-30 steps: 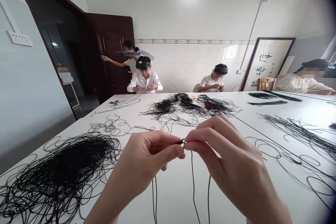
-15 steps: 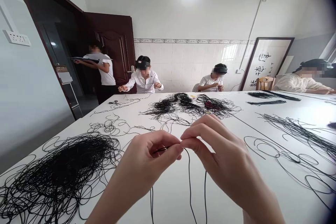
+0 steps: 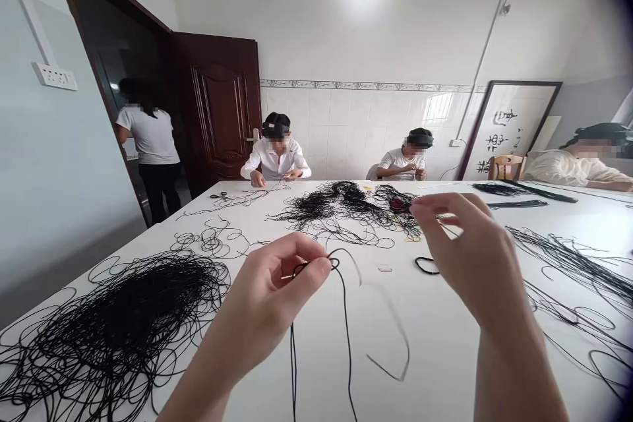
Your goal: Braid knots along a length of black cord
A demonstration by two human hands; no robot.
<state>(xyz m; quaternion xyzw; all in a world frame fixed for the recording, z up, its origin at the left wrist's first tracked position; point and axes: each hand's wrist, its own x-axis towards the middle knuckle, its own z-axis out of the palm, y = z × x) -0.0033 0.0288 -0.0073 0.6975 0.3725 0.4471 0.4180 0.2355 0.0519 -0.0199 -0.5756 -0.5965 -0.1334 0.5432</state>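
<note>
My left hand [image 3: 277,297] is closed, its thumb and forefinger pinching a small loop of thin black cord [image 3: 346,316] above the white table [image 3: 445,356]. The cord's strands hang down toward me, and one strand swings loose, blurred, to the right. Off to the right my right hand [image 3: 475,257] is raised, apart from the left, with thumb and forefinger pinched together; what they hold is too fine to see. A small black cord ring [image 3: 425,267] lies on the table just below it.
A big tangle of black cord [image 3: 123,323] fills the near left, another pile [image 3: 346,204] lies mid-table, and loose strands [image 3: 568,250] spread at right. Scissors [image 3: 220,196] lie far left. Three seated people [image 3: 275,158] work at the far edge; another person [image 3: 148,145] stands by the door.
My hands were together at the cord's loop; my right hand has now pulled away up and to the right. The standing person walked from the door to the doorway.
</note>
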